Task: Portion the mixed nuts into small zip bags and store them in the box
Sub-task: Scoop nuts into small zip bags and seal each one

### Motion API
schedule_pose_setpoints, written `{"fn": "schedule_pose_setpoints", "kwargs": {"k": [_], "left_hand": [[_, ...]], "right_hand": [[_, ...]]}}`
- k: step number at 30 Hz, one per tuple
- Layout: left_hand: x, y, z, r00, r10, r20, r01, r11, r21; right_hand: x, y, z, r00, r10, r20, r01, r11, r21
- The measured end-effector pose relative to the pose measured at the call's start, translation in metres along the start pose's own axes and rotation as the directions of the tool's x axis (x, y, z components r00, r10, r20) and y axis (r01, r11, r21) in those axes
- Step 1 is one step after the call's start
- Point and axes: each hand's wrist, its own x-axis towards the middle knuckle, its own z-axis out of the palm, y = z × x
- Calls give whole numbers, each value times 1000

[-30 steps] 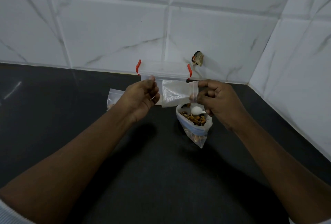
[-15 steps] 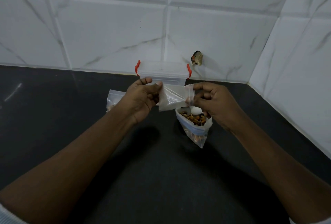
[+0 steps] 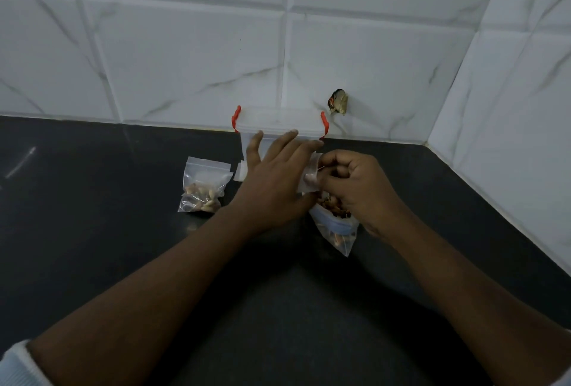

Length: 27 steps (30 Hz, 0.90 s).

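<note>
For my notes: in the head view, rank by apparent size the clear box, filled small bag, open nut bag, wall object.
1. clear box
2. filled small bag and open nut bag: alike, the latter partly hidden, so unranked
3. wall object

Dim, cool light fills this corner, falling from overhead. The white wall tiles (image 3: 185, 61) take most of it, while the dark worktop (image 3: 92, 246) soaks it up, save one faint streak of glare (image 3: 20, 161) far left. Soft shadow pools beneath the arms (image 3: 139, 302). Tile joints bow toward the edges; fine detail looks soft and grainy.
</note>
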Motion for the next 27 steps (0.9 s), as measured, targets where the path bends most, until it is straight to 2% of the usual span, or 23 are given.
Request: {"fn": "schedule_pose_setpoints", "kwargs": {"k": [4,7,8,9,10,11,12,13,15,17,19,24,27], "left_hand": [[1,-3,1,996,-50,-79,50,999,-4],[-1,-6,2,990,-114,-88,105,989,-102],[-1,-7,2,986,-149,-78,137,980,-142],[-1,-8,2,979,-195,-53,183,966,-185],[0,-8,1,969,-248,-22,237,945,-225],[0,-8,2,953,-302,13,295,920,-257],[1,-8,3,936,-349,53,349,893,-285],[2,-8,5,917,-386,97,396,864,-311],[2,-8,9,879,-436,192,476,805,-354],[3,-4,14,836,-475,274,548,748,-375],[5,2,17,804,-502,318,594,701,-394],[5,10,17,804,-532,266,587,636,-501],[4,12,13,800,-552,235,575,594,-563]], "right_hand": [[-3,-2,10,997,-72,-8,71,994,-81],[1,-11,-7,990,-16,-137,15,1000,-5],[4,-12,-18,980,-26,-196,14,998,-65],[7,-9,-31,973,-75,-220,18,968,-249],[10,-4,-44,976,-107,-190,5,882,-471],[12,1,-54,989,-85,-123,-16,754,-656],[14,6,-63,998,-9,-59,-40,636,-770],[17,11,-70,996,86,-19,-64,555,-829],[20,19,-75,969,245,30,-95,480,-872],[21,21,-75,953,292,84,-67,472,-879],[22,21,-75,957,265,117,-24,477,-879],[22,16,-77,962,182,204,87,503,-860],[23,14,-70,982,33,185,140,530,-836]]}}
